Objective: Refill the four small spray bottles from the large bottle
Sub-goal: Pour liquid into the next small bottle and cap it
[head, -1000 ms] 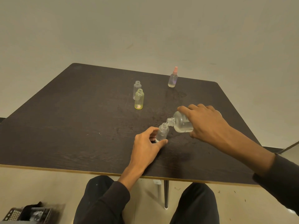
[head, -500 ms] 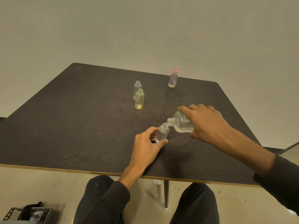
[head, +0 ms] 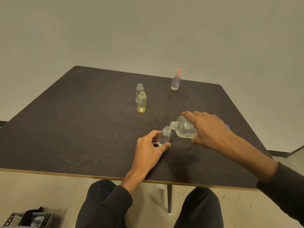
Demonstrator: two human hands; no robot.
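Dark wood-grain desk (head: 65, 129) carries everything; its left half and near edge lie bare. Toward the right edge, the large bottle (head: 185, 129) is gripped by the right hand (head: 212, 130) and tipped, mouth at the open small bottle (head: 165, 136), which is clasped upright by the left hand (head: 148, 151). Nothing has shifted from the earlier frame. Centrally, a yellow bottle (head: 141, 102) stands just before a clear bottle (head: 139, 91); a pink-capped bottle (head: 176, 80) is seen near the far edge.

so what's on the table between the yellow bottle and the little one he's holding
Nothing: in the head view, bare dark table runs from the yellow bottle to the small clear bottle in the left hand.
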